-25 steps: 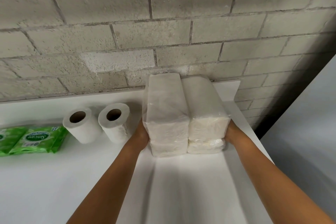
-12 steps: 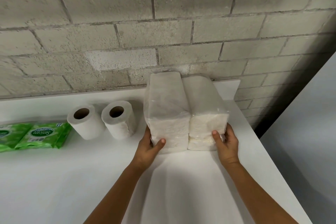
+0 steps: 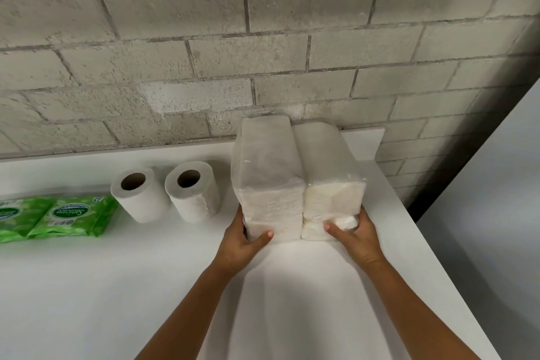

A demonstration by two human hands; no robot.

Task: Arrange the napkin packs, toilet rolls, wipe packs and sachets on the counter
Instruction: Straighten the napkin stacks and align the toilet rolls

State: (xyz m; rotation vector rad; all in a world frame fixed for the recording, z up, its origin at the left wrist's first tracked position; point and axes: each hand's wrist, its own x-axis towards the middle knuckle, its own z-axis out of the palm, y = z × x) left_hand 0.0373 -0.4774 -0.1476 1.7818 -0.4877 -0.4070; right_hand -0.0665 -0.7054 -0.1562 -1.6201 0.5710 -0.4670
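Observation:
White napkin packs in clear wrap stand stacked in two columns, the left column [image 3: 270,178] and the right column [image 3: 328,175], against the block wall on the white counter [image 3: 146,286]. My left hand [image 3: 244,238] grips the left stack's lower front corner, thumb on its front face. My right hand [image 3: 355,235] grips the right stack's bottom pack at the lower right. Two toilet rolls [image 3: 140,193] [image 3: 193,190] stand left of the stacks. Two green wipe packs [image 3: 73,215] [image 3: 11,221] lie further left. I see no sachets.
The grey block wall [image 3: 263,52] runs directly behind everything. The counter's right edge [image 3: 409,213] drops off just right of the stacks, with a dark gap and a pale surface [image 3: 496,213] beyond.
My hands slid from the stacks' sides round to their lower front corners, thumbs now on the front faces. The stacks sit slightly further back.

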